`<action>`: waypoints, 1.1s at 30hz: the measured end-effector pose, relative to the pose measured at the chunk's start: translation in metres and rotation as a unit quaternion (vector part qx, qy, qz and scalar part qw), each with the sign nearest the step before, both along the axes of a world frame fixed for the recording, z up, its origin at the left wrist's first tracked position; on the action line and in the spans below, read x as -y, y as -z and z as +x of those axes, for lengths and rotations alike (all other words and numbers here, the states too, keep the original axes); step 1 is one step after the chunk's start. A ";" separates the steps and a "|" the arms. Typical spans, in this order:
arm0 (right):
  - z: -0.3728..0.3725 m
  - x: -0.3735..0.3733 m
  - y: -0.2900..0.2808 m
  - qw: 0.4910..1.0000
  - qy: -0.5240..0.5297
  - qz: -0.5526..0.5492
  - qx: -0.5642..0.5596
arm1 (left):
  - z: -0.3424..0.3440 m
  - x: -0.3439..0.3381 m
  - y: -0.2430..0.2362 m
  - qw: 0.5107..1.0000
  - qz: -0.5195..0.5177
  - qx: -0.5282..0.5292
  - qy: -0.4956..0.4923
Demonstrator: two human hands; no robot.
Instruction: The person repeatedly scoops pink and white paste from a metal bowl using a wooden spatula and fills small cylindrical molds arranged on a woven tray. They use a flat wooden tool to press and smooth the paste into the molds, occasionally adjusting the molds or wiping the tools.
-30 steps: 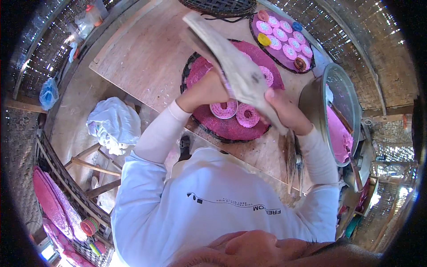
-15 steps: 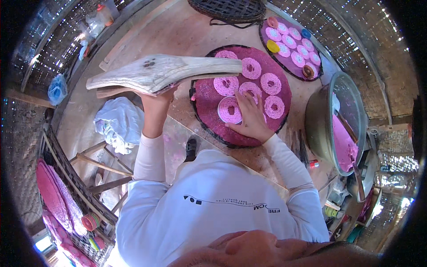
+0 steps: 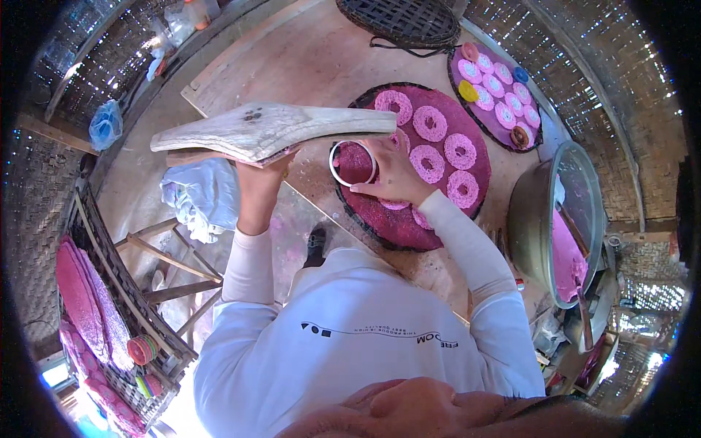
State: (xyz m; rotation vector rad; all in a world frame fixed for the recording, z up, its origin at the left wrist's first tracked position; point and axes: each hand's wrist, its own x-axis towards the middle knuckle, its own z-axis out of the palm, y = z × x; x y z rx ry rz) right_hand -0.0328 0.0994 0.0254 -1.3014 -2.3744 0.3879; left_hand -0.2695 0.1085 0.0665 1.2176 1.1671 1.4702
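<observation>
My left hand [image 3: 261, 191] is closed around the underside of a long wooden press [image 3: 270, 131] made of two stacked pieces, held level at the left of the tray. My right hand [image 3: 400, 175] grips a white ring [image 3: 332, 171] between thumb and fingers. The ring is over the left edge of a round tray [image 3: 456, 117] with a dark rim and a deep pink mesh surface. Through the ring I see pink mesh. Several pink strand cakes [image 3: 460, 151], each a lacy ring with a hole in the middle, lie on the tray. My right hand and the press hide some of them.
A second round tray [image 3: 491, 117] with pink-and-white cakes and coloured rings lies at the far right. Nearer stands a big metal basin [image 3: 529, 219] with pink dough [image 3: 566, 255] and a wooden-handled tool. A dark woven basket [image 3: 401, 25] sits at the back; white cloth [image 3: 201, 197] is at left.
My right hand has lifted the white ring from around a pink cake and moved it left to the tray's edge. My left hand still holds the press. The whole view has shifted slightly.
</observation>
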 end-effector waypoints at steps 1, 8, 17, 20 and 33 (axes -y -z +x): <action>0.001 -0.002 0.004 1.000 0.005 -0.010 0.011 | -0.001 0.001 -0.001 1.000 -0.004 -0.001 -0.001; 0.024 0.000 0.004 0.998 0.042 0.034 -0.034 | -0.005 -0.003 0.035 0.971 0.155 -0.176 -0.044; 0.051 0.031 -0.155 0.967 0.101 0.068 -0.226 | 0.066 0.004 -0.005 0.903 0.364 -0.155 0.168; 0.068 0.019 -0.169 0.921 0.133 0.076 -0.357 | 0.092 -0.001 -0.044 0.847 0.381 -0.092 0.360; 0.031 0.117 -0.221 0.928 0.090 0.076 -0.353 | 0.111 0.029 -0.130 0.631 0.503 -0.437 0.398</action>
